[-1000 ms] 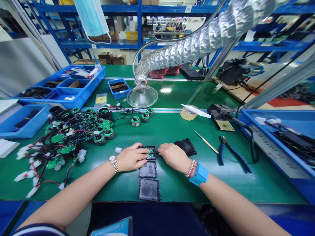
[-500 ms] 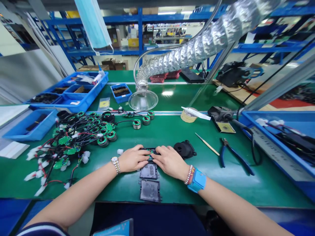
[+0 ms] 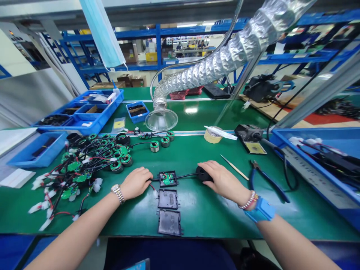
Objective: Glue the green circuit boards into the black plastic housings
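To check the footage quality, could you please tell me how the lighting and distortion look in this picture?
In the head view, wide-angle distortion bends the blue steel shelving and the foil duct; overhead light leaves a bright glare patch on the green bench; the left hand and right hand show little blur.

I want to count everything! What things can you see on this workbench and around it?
Workbench: one, green, under everything.
Circuit board in black case: one, green and black, bench middle.
Square cases: two, black, below that case.
Round housing: one, black, under right hand.
Pliers: one, blue handles, right side.
Wooden pick: one, tan, beside pliers.
Tape roll: one, tan, far side.
Wired circuit boards: many, green, heaped left.
Trays: four, blue, left and right.
Face mask: one, pale blue, hanging above.
Left hand: one, beside the case.
Right hand: one, on the housing.
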Action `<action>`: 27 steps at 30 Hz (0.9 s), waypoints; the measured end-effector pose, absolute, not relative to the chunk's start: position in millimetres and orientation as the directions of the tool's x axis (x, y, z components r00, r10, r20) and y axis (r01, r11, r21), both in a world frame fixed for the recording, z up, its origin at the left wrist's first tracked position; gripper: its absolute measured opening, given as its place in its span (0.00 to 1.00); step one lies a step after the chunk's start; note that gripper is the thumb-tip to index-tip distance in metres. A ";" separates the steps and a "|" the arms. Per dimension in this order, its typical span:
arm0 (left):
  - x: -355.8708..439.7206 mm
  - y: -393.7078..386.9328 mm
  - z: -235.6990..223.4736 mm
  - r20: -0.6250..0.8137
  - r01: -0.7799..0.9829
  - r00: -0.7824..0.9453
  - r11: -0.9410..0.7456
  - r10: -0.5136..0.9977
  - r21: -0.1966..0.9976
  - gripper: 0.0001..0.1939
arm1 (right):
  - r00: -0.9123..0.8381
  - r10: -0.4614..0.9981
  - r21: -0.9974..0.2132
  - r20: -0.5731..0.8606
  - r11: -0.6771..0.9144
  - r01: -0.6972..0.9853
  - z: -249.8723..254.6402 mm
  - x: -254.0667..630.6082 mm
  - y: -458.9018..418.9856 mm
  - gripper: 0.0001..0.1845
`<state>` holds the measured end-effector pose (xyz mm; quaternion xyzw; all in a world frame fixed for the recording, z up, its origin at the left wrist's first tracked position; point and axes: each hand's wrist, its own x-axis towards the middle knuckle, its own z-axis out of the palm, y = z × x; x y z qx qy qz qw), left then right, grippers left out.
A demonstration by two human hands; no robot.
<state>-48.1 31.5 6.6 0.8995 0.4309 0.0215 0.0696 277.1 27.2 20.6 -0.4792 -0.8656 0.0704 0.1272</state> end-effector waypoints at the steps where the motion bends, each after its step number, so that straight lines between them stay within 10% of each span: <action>1: -48.8 35.8 7.5 -0.024 0.773 0.628 -0.620 0.778 0.137 0.06 | -0.504 0.851 -0.284 0.146 0.524 0.803 20.9 275.4 28.7 0.27; 7: -54.4 71.3 17.2 0.118 0.748 0.616 -0.626 0.779 0.221 0.14 | -0.436 0.896 -0.526 0.081 0.410 0.745 29.6 282.6 26.8 0.28; 13: -43.4 107.5 -11.2 0.120 0.655 0.675 -0.665 0.728 0.359 0.15 | -0.388 0.921 -0.426 0.033 0.364 0.828 38.3 295.5 20.8 0.30; 19: -24.7 105.4 -29.8 0.112 0.666 0.686 -0.683 0.718 0.299 0.14 | -0.436 0.899 -0.039 -0.039 0.435 0.900 43.3 268.7 10.9 0.31; 27: -51.8 91.2 -46.2 0.315 0.684 0.625 -0.696 0.714 0.218 0.18 | -0.342 0.939 -0.162 -0.028 0.333 0.929 42.3 267.4 20.3 0.11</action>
